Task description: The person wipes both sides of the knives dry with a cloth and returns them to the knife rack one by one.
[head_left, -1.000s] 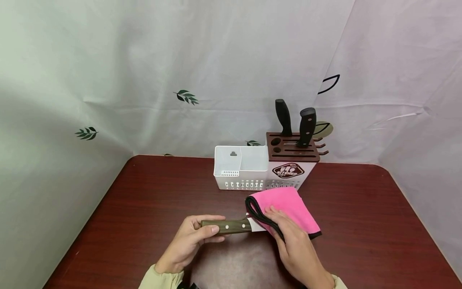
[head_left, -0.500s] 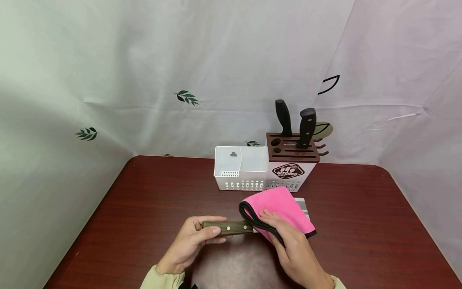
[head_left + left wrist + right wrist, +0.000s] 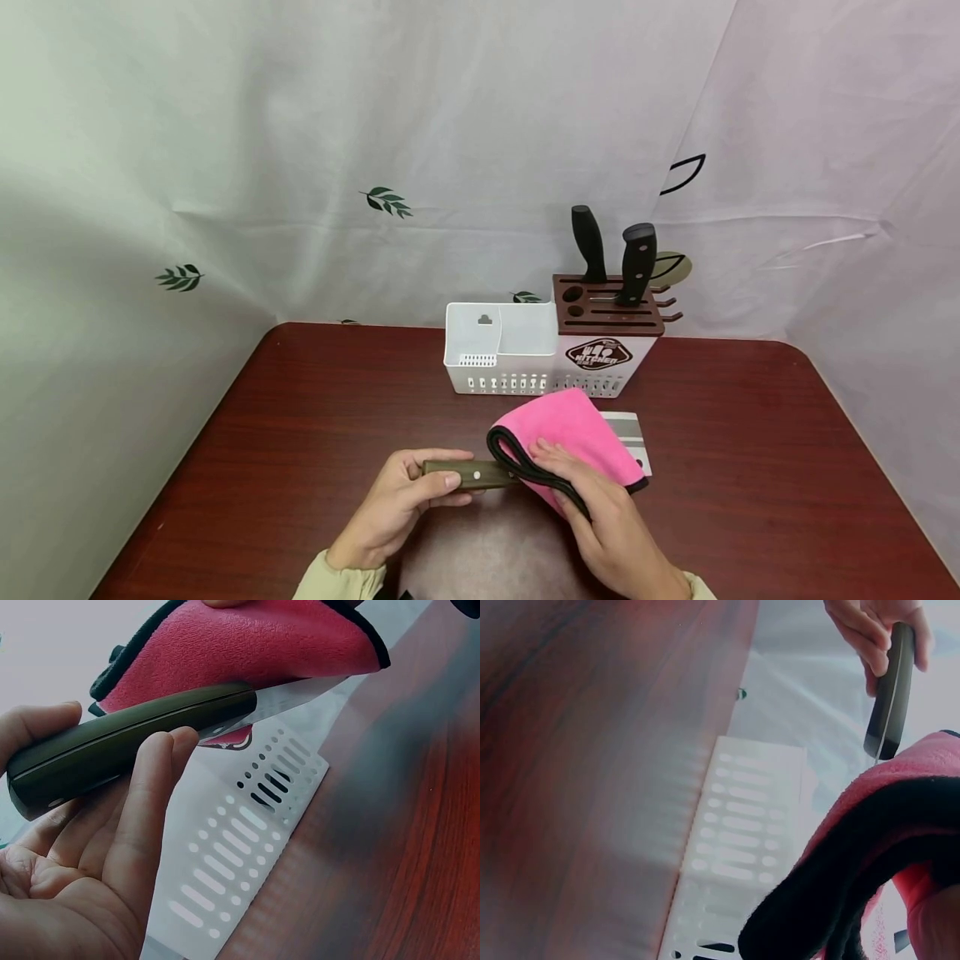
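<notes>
My left hand (image 3: 390,504) holds a wide-bladed kitchen knife by its olive-green riveted handle (image 3: 472,474), thumb on the near side. The broad blade (image 3: 628,437) points right, and its far end shows past a folded pink cloth (image 3: 581,433) with black trim. With my right hand (image 3: 611,521) I hold the cloth against the blade near the handle, fingers on top. The cloth hides most of the blade. From the left wrist view, one edge of the blade (image 3: 300,694) shows below the cloth, and the handle lies between thumb and fingers.
Behind the hands stands a white perforated rack (image 3: 502,375) with a brown slotted knife block top (image 3: 600,327). Two black-handled tools, one a knife (image 3: 637,262), stand in its slots. The dark red table (image 3: 337,400) meets a pale curtain (image 3: 300,167) at the back.
My right hand has drawn the cloth leftwards along the blade to the handle, uncovering the blade's far end. The left hand and handle have shifted slightly right.
</notes>
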Demonstrator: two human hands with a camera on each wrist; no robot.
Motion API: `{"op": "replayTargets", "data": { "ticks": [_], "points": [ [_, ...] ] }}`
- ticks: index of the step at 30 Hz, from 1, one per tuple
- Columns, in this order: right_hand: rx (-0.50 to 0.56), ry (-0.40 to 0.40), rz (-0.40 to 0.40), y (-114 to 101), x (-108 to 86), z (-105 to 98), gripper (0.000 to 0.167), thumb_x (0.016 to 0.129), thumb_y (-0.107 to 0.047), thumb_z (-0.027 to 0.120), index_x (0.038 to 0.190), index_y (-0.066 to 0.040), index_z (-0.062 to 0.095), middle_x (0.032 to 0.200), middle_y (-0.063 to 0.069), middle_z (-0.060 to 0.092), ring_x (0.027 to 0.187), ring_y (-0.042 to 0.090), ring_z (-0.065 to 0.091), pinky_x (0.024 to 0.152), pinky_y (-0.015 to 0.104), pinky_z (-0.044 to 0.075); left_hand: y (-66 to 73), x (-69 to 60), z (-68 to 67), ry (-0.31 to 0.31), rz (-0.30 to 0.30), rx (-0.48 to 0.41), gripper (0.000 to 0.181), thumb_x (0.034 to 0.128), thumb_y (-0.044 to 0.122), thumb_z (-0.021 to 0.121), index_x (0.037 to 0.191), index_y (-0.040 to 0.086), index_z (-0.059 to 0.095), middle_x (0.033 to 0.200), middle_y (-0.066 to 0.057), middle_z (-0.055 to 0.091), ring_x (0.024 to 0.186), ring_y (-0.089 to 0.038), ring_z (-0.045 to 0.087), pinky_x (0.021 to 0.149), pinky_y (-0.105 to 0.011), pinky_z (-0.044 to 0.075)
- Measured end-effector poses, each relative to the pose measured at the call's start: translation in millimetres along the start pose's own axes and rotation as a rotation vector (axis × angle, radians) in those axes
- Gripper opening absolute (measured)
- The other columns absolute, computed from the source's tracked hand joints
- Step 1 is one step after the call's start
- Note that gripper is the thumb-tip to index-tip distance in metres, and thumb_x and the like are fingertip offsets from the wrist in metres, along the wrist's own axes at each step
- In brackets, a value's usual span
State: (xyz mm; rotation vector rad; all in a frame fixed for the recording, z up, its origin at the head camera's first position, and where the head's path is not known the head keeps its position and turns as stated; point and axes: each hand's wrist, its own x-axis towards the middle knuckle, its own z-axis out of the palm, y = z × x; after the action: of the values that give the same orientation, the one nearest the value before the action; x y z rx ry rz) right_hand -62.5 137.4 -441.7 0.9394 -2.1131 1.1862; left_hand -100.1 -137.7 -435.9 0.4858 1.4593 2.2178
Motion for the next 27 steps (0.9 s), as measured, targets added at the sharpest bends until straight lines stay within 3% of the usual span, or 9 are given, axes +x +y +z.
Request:
{"op": "replayTargets", "data": {
  "ticks": [7,16,27],
  "points": [
    [-0.007,-0.043,-0.039,-0.5,2.5,0.2,0.034,0.103,-0.015,0.056,0.133,0.000,0.061,0.134,0.017,0.062,0.128,0.032,0.057,0.115,0.032,0.037,-0.4,0.4,1.3,-0.002,0.005,0.011,0.041,0.0954,-0.006,0.057,0.125,-0.031,0.045,0.109,-0.016,0.073,0.097,-0.020,0.072,0.085,-0.035,0.059],
    [-0.129,-0.143,-0.041,-2.6,1.2,0.0,0.040,0.108,-0.026,0.047,0.141,-0.007,0.057,0.143,0.011,0.057,0.133,0.033,0.051,0.118,0.033,0.032,-1.1,0.8,0.8,-0.012,0.014,0.017,0.038,0.0955,-0.006,0.056,0.125,-0.028,0.049,0.111,-0.018,0.072,0.098,-0.021,0.072,0.085,-0.035,0.059],
    [-0.197,-0.128,-0.025,-3.6,0.3,-0.9,0.040,0.109,-0.028,0.044,0.139,-0.007,0.059,0.145,0.009,0.056,0.133,0.031,0.052,0.117,0.033,0.033,0.9,-0.8,1.0,0.002,0.002,0.014,0.039,0.0946,-0.006,0.057,0.125,-0.029,0.048,0.108,-0.016,0.073,0.096,-0.020,0.072,0.085,-0.035,0.060]
  ]
}}
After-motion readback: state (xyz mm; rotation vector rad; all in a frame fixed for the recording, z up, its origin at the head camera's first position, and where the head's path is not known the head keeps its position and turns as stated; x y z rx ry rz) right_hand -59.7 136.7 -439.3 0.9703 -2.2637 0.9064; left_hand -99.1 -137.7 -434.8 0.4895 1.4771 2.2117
